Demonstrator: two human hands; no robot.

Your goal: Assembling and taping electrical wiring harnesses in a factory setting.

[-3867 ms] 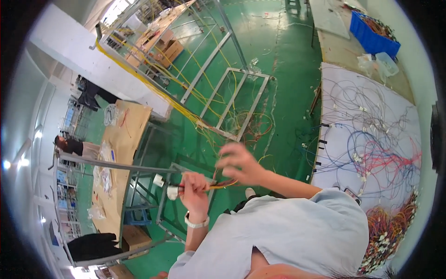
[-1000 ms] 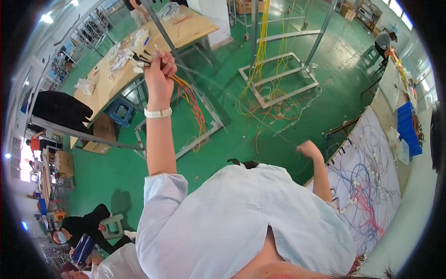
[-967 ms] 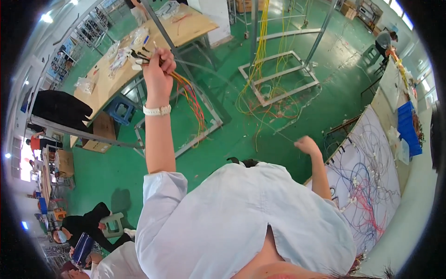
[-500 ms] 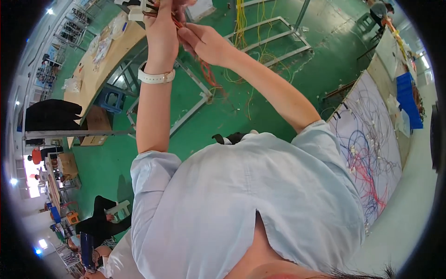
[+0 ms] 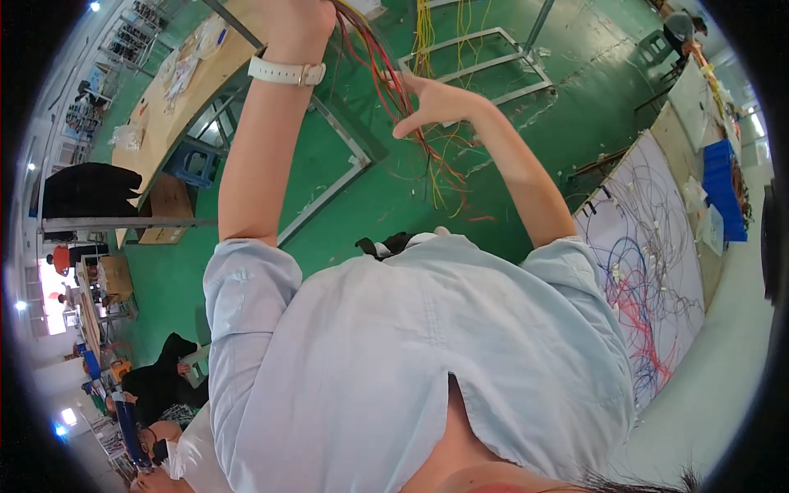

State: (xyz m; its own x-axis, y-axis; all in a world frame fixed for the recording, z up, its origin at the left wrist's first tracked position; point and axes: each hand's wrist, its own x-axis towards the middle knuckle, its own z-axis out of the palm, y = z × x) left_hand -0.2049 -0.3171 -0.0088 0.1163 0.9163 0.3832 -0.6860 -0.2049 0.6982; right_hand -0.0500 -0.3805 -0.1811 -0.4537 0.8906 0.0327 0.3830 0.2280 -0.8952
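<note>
A bundle of thin red, yellow, green and dark wires arcs down from the upper edge, its loose ends spreading over the floor's green background. My left hand, above a white wristwatch, is at the upper edge where the bundle comes out beside it. Its fingers are mostly cut off by the picture edge, but the wires appear gripped there. My right hand is at the lower part of the bundle. Its thumb stands apart from the fingers, which reach partly behind the wires.
A wooden table with plastic bags stands at the upper left. Grey metal frames stand on the green floor. Yellow wires hang behind. To the right, a white board carries many wires, near a blue bin. Other people sit lower left and far right.
My left hand has risen toward the upper edge. My right hand has moved right and down, away from the left, its thumb now spread. More of the wire bundle shows between them.
</note>
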